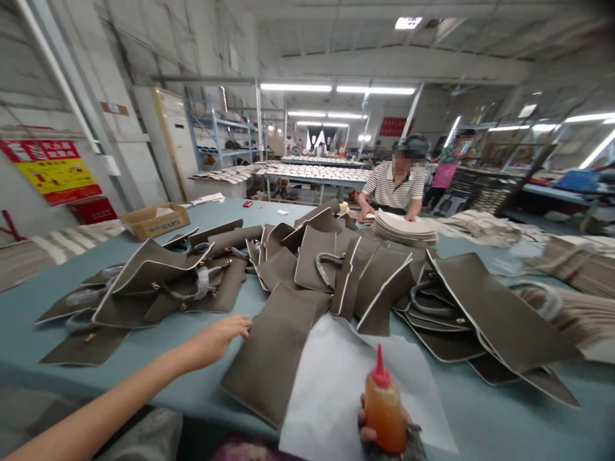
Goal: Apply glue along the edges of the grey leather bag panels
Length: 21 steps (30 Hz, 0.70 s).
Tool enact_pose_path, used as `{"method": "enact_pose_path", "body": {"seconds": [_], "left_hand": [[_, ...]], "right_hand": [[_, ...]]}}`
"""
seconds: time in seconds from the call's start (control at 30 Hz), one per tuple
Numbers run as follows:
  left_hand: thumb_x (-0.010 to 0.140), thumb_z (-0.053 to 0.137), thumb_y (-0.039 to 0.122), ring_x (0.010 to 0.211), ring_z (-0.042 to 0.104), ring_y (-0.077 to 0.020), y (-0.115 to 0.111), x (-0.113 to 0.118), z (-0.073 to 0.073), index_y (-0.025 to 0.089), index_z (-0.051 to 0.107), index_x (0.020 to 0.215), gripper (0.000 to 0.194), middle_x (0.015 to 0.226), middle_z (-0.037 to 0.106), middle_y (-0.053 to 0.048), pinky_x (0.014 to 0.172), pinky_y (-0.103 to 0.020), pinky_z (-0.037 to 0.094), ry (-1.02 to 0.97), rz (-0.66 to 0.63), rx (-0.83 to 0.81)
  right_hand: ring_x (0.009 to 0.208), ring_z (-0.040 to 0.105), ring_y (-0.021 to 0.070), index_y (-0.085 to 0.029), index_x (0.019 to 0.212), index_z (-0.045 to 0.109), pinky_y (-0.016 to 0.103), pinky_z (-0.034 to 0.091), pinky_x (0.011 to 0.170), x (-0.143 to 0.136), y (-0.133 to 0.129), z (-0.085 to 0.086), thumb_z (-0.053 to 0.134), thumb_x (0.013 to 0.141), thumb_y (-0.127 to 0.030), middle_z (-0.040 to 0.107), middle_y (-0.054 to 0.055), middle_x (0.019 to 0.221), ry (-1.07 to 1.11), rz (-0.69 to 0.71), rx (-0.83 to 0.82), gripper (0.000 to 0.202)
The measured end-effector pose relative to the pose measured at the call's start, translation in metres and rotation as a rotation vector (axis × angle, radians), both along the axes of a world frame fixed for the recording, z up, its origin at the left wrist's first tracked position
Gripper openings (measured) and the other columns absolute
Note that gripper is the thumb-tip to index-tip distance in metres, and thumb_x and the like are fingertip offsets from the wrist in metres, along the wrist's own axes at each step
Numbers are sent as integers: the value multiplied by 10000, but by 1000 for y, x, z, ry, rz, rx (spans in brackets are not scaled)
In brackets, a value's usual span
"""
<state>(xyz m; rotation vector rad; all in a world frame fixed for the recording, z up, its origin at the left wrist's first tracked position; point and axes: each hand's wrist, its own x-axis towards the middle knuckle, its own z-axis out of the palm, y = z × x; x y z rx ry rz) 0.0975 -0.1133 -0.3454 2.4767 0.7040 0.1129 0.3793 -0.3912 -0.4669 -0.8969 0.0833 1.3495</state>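
Note:
My right hand [367, 422] is wrapped round a squeeze bottle [385, 413] of amber liquid, its pointed red nozzle upward, above a white paper sheet [327, 378]. Stretched out over the table, my left hand [221, 339] has its fingers extended at the left edge of a flat grey-brown bag panel [273, 346]; whether they press on it I cannot tell. The panel's right side lies beside the paper. Behind it is a heap of similar bag pieces [317, 256], some with plastic-wrapped handles.
More bag pieces lie at the left [148, 288] and right [500, 307] of the blue-green table [192, 390]. A cardboard box [156, 221] stands at the far left. Across the table, a person in a striped shirt [391, 186] handles stacked pale pieces [403, 227].

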Motion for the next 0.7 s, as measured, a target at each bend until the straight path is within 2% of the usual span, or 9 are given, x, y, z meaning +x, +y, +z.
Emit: {"method": "enact_pose_path", "body": {"seconds": [0.1,0.17,0.23,0.33,0.4,0.47,0.53,0.7], "left_hand": [[776,327,16,1206,454,-184,-13,19,-14,194,622,1040,434,1199,611,-48,1047,-372,335,60,24,205],[841,370,104,1107,508,-191,-30,44,-15,187,604,1058,329,1131,627,-58,996,-348,373,92,30,275],[887,421,267,982,545,-196,-48,73,-21,203,612,987,225,1012,641,-44,896,-325,424,197,66,287],[855,487,394,922,549,-238,-66,112,-44,169,605,913,260,957,617,-84,805,-345,445,297,157,291],[828,517,427,937,540,-272,-69,127,-63,140,587,929,313,981,593,-124,788,-369,441,334,227,297],[826,515,427,961,529,-286,-68,135,-79,127,568,960,333,1005,574,-143,789,-375,435,365,281,294],[846,483,400,983,525,-276,-65,136,-89,131,555,979,309,1022,566,-140,802,-359,430,381,308,277],[900,369,306,967,563,-222,-55,135,-95,157,558,981,254,1041,583,-102,808,-310,432,389,327,194]], "right_hand": [[659,602,210,-195,850,631,310,383,530,10,4,-5,589,692,-581,671,69,751,39,93,112,418],[672,606,211,-182,844,630,296,365,532,12,4,-6,585,697,-576,681,75,770,51,84,119,423],[669,607,213,-177,841,631,289,353,525,11,2,-7,587,692,-579,686,78,779,57,56,101,431],[667,609,212,-178,849,635,278,343,514,7,1,-8,587,689,-586,689,75,772,63,20,91,441],[664,608,210,-171,848,635,277,345,512,6,1,-8,579,694,-593,687,77,762,47,20,90,453],[647,603,208,-161,837,634,283,353,512,5,2,-7,559,704,-605,681,80,737,23,32,84,469],[618,595,202,-159,828,635,289,361,505,5,3,-5,543,710,-615,673,78,709,7,38,77,479],[558,589,205,-164,819,637,310,404,466,-1,4,-7,530,698,-653,660,89,643,-51,-3,42,515]]}}
